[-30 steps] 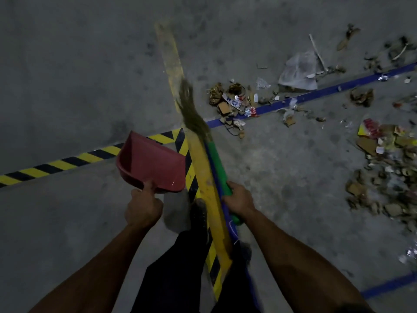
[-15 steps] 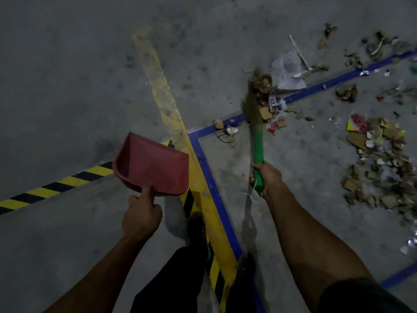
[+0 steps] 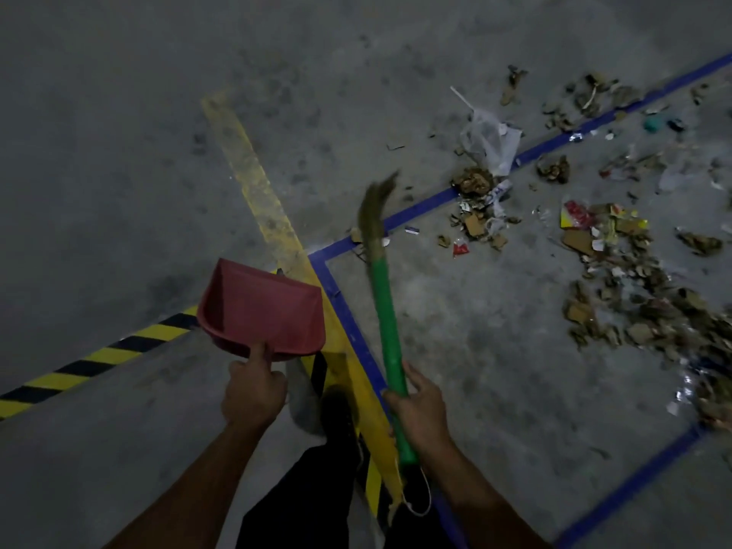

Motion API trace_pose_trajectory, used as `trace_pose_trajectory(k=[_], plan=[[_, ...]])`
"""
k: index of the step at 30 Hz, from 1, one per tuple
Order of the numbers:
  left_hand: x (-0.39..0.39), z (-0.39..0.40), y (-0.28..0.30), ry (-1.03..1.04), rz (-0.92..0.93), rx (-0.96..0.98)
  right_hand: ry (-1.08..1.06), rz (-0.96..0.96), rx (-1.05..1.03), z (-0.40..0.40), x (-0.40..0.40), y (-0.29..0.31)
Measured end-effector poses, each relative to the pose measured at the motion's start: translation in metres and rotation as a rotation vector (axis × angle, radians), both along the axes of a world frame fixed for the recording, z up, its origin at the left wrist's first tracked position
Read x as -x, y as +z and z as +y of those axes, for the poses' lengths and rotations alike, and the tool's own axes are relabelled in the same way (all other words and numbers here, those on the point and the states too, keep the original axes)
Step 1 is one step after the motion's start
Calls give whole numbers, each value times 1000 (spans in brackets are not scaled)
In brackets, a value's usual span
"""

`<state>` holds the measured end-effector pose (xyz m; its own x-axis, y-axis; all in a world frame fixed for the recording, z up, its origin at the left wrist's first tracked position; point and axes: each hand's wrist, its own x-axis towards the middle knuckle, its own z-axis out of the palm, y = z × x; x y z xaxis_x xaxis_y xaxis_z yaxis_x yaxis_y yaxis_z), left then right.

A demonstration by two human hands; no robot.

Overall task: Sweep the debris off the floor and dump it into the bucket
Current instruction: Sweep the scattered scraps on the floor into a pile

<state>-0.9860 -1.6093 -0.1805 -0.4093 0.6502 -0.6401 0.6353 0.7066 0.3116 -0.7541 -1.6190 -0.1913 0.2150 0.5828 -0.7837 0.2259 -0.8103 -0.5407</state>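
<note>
Head-camera view, looking down: a person stands on a grey concrete floor [image 3: 119,152] with a tool in each hand. Their left hand [image 3: 253,394] is curled around the handle of a red dustpan [image 3: 261,309], thumb pressed up against its back wall, holding the pan tilted and clear of the ground just left of a worn yellow floor stripe [image 3: 257,192]. Their right hand [image 3: 420,410] is clamped around the green handle of a broom [image 3: 386,315], whose brown bristle head [image 3: 374,215] points up and away, blurred, above the corner of a blue floor line [image 3: 420,210]; a thin white cord loop [image 3: 420,497] hangs from the handle's lower end. Debris [image 3: 479,215], made up of cardboard scraps, wrappers and paper, lies in a small clump across the blue line just right of the bristles, with a crumpled clear plastic bag [image 3: 491,140] beyond it. A wider scatter of rubbish [image 3: 633,287] spreads along the right side of the frame, well apart from the dustpan. Black-and-yellow hazard tape [image 3: 99,356] runs off to the lower left. Dark trousers [image 3: 313,501] and a dark shoe [image 3: 336,414] show between the forearms. No bucket is in sight.
</note>
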Motion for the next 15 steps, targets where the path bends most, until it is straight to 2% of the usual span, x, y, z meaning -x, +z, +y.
trace_pose_trajectory(k=[5,10,15], plan=[[3,-8,4,-15,31,39,268,-60,109,-5,-14,-9],[4,-13,2,-22,42,51,96,-154,134,31,-52,-18],[5,-11,4,-30,42,60,34,-297,18,40,-69,-5]])
